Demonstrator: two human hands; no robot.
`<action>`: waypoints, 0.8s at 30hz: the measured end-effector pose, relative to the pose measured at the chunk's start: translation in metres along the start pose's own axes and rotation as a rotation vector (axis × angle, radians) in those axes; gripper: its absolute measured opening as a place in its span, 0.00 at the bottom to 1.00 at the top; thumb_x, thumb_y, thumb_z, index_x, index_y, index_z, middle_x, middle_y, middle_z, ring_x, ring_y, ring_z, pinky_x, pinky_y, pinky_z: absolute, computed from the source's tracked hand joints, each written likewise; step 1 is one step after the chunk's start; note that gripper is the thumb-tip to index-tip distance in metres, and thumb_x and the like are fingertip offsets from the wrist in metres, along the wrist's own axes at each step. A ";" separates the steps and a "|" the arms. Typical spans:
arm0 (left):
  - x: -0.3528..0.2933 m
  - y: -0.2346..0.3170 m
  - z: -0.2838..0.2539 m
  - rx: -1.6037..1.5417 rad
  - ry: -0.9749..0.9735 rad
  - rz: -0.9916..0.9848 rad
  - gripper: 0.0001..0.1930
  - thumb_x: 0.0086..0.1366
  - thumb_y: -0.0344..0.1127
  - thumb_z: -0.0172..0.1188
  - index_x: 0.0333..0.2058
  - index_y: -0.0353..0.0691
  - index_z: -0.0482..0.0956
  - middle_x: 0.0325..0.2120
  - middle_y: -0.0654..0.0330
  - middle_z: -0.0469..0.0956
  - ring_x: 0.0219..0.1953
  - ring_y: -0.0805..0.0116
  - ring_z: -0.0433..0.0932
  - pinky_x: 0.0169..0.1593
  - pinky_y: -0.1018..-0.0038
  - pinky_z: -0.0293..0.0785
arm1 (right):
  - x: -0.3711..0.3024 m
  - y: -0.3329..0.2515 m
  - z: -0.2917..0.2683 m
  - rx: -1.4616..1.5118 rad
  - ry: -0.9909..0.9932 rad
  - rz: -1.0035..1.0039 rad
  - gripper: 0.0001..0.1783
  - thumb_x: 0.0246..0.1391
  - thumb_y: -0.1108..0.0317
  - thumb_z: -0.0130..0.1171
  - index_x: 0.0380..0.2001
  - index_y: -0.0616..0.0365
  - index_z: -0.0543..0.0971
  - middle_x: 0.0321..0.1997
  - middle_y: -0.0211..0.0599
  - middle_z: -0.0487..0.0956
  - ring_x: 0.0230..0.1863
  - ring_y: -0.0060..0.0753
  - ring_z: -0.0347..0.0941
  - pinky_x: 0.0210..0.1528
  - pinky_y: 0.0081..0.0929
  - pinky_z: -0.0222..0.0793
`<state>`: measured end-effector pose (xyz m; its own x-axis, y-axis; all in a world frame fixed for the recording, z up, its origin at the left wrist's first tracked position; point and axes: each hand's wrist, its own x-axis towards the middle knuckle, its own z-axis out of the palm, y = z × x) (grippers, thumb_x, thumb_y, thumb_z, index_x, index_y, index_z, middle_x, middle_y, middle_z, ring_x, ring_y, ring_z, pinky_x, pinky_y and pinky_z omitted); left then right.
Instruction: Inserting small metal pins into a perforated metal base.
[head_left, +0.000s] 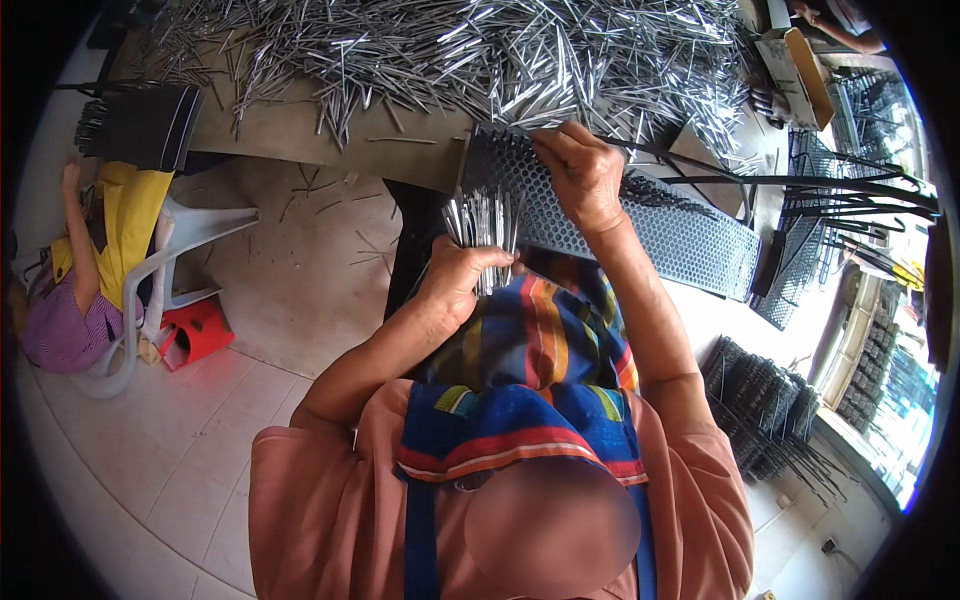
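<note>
Striped apron (520, 425) lies nearest. Left hand (458, 275) clasps metal rods (486, 220). Right hand (588, 180), its pinch hidden, seemingly fills the perforated plate (690, 250); next calls for hole alignment.

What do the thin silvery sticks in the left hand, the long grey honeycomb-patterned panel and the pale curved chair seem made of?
Thin silvery sticks: probably bare metal, smooth and shiny, given their bright glints.
Long grey honeycomb-patterned panel: perhaps metal, dull finish, judging by its soft sheen; rigid plastic is possible.
Pale curved chair: likely moulded plastic, satin finish; its rounded parts blend together.
</note>
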<state>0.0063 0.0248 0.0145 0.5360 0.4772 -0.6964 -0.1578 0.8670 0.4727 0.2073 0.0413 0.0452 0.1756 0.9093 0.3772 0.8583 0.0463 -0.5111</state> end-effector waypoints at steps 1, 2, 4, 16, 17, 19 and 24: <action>0.001 -0.001 0.000 -0.016 0.009 -0.005 0.17 0.49 0.17 0.60 0.41 0.30 0.77 0.29 0.50 0.82 0.28 0.59 0.83 0.35 0.67 0.81 | 0.001 -0.001 -0.002 -0.059 -0.018 -0.028 0.08 0.47 0.73 0.67 0.33 0.53 0.85 0.28 0.34 0.79 0.27 0.42 0.78 0.28 0.31 0.71; 0.001 -0.001 0.001 -0.032 0.018 -0.009 0.18 0.48 0.17 0.59 0.41 0.29 0.76 0.29 0.50 0.82 0.28 0.59 0.83 0.35 0.66 0.81 | 0.001 0.000 -0.002 -0.060 -0.017 -0.026 0.08 0.47 0.73 0.67 0.33 0.53 0.85 0.28 0.34 0.79 0.27 0.42 0.78 0.28 0.31 0.71; 0.001 0.000 0.001 -0.032 0.005 0.000 0.18 0.48 0.17 0.59 0.42 0.29 0.76 0.29 0.49 0.82 0.28 0.59 0.83 0.35 0.66 0.81 | -0.002 0.000 -0.003 -0.064 -0.034 -0.052 0.07 0.47 0.71 0.66 0.33 0.52 0.85 0.27 0.33 0.78 0.26 0.42 0.77 0.27 0.32 0.70; -0.006 0.004 0.008 -0.008 -0.094 0.069 0.17 0.47 0.17 0.60 0.39 0.29 0.78 0.31 0.49 0.82 0.28 0.58 0.83 0.36 0.66 0.81 | -0.031 -0.023 -0.024 0.726 -0.413 0.648 0.10 0.45 0.73 0.66 0.34 0.65 0.83 0.24 0.32 0.81 0.24 0.20 0.74 0.26 0.22 0.70; -0.005 0.002 0.011 -0.006 -0.070 0.070 0.17 0.47 0.16 0.60 0.40 0.29 0.78 0.31 0.50 0.82 0.29 0.59 0.83 0.36 0.66 0.81 | -0.042 -0.025 -0.021 0.807 -0.366 0.740 0.08 0.47 0.75 0.65 0.33 0.64 0.83 0.24 0.31 0.80 0.22 0.19 0.73 0.24 0.20 0.69; -0.003 0.000 0.012 -0.003 -0.046 0.075 0.17 0.47 0.16 0.59 0.40 0.29 0.78 0.31 0.50 0.82 0.29 0.59 0.83 0.36 0.67 0.81 | -0.050 -0.024 -0.016 0.889 -0.317 0.828 0.06 0.48 0.77 0.64 0.32 0.63 0.82 0.23 0.30 0.79 0.20 0.18 0.71 0.22 0.17 0.67; -0.003 -0.002 -0.001 0.085 0.047 0.092 0.14 0.50 0.17 0.58 0.39 0.29 0.77 0.30 0.51 0.82 0.27 0.61 0.83 0.31 0.68 0.81 | -0.034 -0.005 -0.013 0.787 0.277 0.567 0.02 0.52 0.80 0.62 0.30 0.64 0.81 0.25 0.30 0.80 0.20 0.17 0.71 0.23 0.14 0.65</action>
<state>0.0042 0.0218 0.0146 0.4826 0.5619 -0.6718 -0.1321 0.8050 0.5784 0.2038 0.0050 0.0449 0.6507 0.7585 0.0355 0.0685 -0.0120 -0.9976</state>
